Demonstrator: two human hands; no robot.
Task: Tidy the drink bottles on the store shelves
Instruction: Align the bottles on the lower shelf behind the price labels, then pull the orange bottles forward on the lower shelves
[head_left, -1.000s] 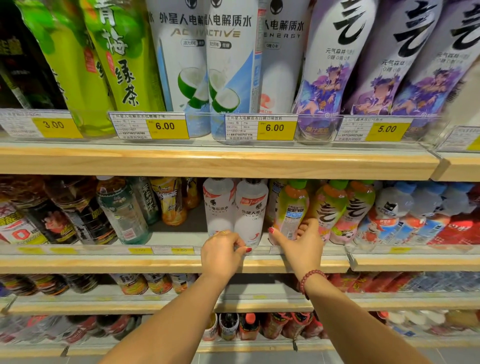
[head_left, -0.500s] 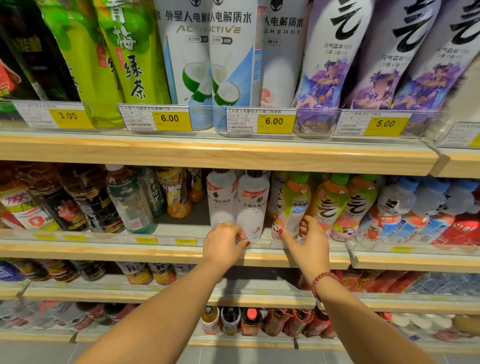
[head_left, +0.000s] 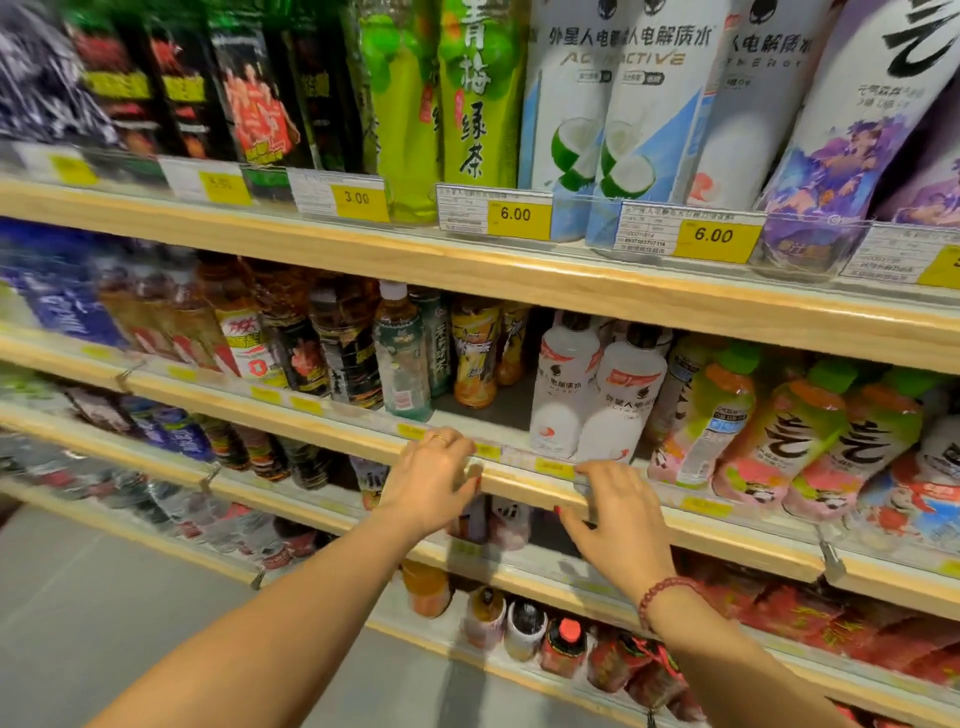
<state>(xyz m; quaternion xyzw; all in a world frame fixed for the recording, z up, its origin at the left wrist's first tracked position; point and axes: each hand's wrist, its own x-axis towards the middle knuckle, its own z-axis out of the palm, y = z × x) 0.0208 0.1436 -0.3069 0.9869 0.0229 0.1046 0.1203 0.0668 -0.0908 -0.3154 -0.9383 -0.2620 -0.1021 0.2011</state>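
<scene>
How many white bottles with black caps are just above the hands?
2 show clearly: one white bottle above the left hand, another beside it, above the right hand. More may be hidden behind.

Yellow price tags (head_left: 712, 236) on top shelf rail: 3.00, 6.00, 6.00; white bottles (head_left: 644, 104): ACTIVE.

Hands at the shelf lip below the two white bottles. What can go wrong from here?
1. The two white bottles stand right at the front edge of the wooden shelf; a bump from the right hand could tip them.
2. The gap beside them leaves no support on that side.
3. The left hand rests on the price tag strip and might dislodge it.
</scene>
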